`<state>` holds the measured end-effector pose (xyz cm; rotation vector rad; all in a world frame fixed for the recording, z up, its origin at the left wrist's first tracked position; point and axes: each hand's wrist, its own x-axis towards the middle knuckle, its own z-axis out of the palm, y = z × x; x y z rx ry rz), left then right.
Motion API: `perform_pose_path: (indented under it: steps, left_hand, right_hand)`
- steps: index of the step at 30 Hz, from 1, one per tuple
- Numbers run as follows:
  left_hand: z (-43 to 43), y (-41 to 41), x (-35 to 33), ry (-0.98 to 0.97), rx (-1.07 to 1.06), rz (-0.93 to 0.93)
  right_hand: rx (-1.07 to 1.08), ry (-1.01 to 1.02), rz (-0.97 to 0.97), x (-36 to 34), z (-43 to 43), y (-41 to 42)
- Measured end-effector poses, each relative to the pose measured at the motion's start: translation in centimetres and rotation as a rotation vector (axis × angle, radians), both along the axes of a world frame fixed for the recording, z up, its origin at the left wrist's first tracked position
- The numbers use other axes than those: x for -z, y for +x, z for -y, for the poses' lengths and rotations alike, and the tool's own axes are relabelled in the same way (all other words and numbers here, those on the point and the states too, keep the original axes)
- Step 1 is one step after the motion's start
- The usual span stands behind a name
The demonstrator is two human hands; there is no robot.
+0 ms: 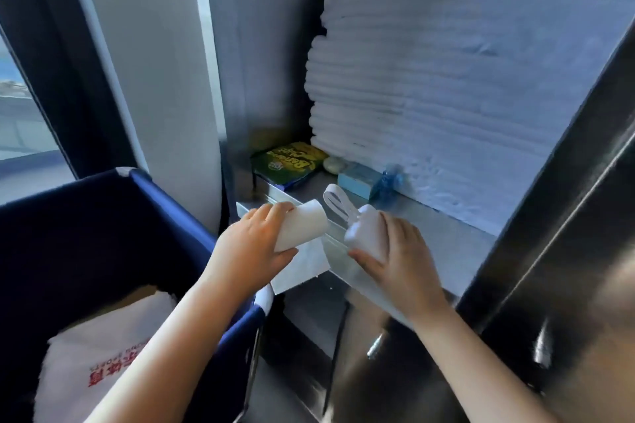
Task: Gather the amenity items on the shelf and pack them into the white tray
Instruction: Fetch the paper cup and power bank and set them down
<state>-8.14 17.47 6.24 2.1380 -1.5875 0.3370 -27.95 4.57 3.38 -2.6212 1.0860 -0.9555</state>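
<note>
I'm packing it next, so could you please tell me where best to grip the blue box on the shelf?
Probably take the blue box by its near long face and top, from the front and above: it lies flat, towels stand behind, a bottle crowds its right end.

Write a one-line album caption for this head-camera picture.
Left hand and right hand each grip a white packet above a steel shelf bearing a green snack bag, blue box and stacked towels.

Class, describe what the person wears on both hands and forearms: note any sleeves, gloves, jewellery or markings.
Nothing is worn. The left hand and right hand show no gloves, rings or markings. The left forearm and right forearm are bare to the frame's edge: no sleeve, watch or bracelet in view.
</note>
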Motion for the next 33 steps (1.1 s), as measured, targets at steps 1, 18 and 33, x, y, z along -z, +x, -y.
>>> perform_pose_path:
  steps: [1,18,33]
  left_hand:
    - [1.4,1.4,0.0,0.006,0.020,-0.014]
    - [15.7,8.1,1.6,0.019,0.387,-0.097]
    - [16.6,9.0,1.7,-0.007,0.419,-0.102]
  right_hand:
    - [0.038,0.009,-0.003,0.2,1.1,1.0]
    - [0.556,0.061,-0.371,3.5,9.6,3.0]
    - [0.456,-0.047,-0.301,3.6,8.2,3.0]
